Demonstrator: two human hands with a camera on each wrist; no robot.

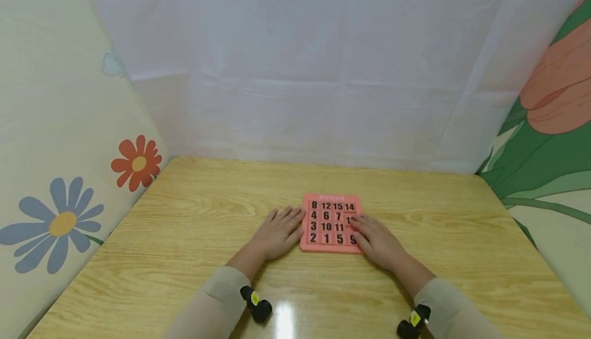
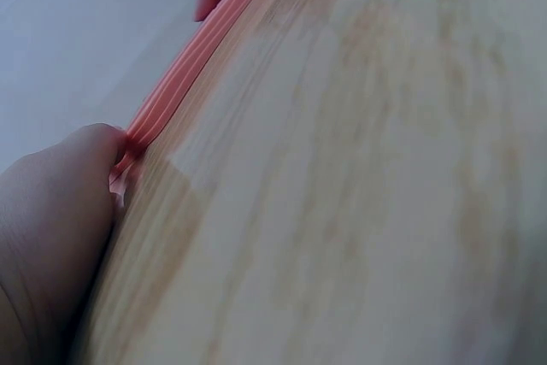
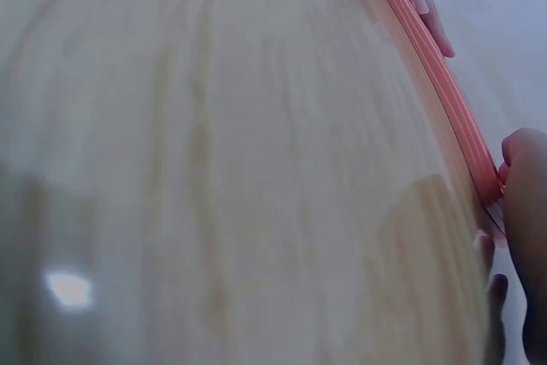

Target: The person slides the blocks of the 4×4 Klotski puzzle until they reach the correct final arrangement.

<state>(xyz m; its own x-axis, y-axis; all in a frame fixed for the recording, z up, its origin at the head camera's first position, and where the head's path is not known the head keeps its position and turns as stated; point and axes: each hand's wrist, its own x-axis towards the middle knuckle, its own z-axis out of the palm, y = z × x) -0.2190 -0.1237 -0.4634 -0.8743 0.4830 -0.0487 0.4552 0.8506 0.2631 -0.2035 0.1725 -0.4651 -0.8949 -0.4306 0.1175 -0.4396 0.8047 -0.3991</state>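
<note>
While flat, number puzzle [image 1: 327, 222] between hands [image 1: 277, 234] [image 1: 380, 242].

The counter [image 1: 198, 205] offered passage nearer and beyond the number puzzle [image 1: 327, 226]; left hand [image 1: 279, 233] and right hand [image 1: 378, 241] blocked its sides, a white sheet [image 1: 286, 72] the back.

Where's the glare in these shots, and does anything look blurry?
Head view: glare streak on the table, bottom centre, number board mostly legible; left wrist view: wood grain blurry; right wrist view: grain blurry too, bright spot lower left.
</note>
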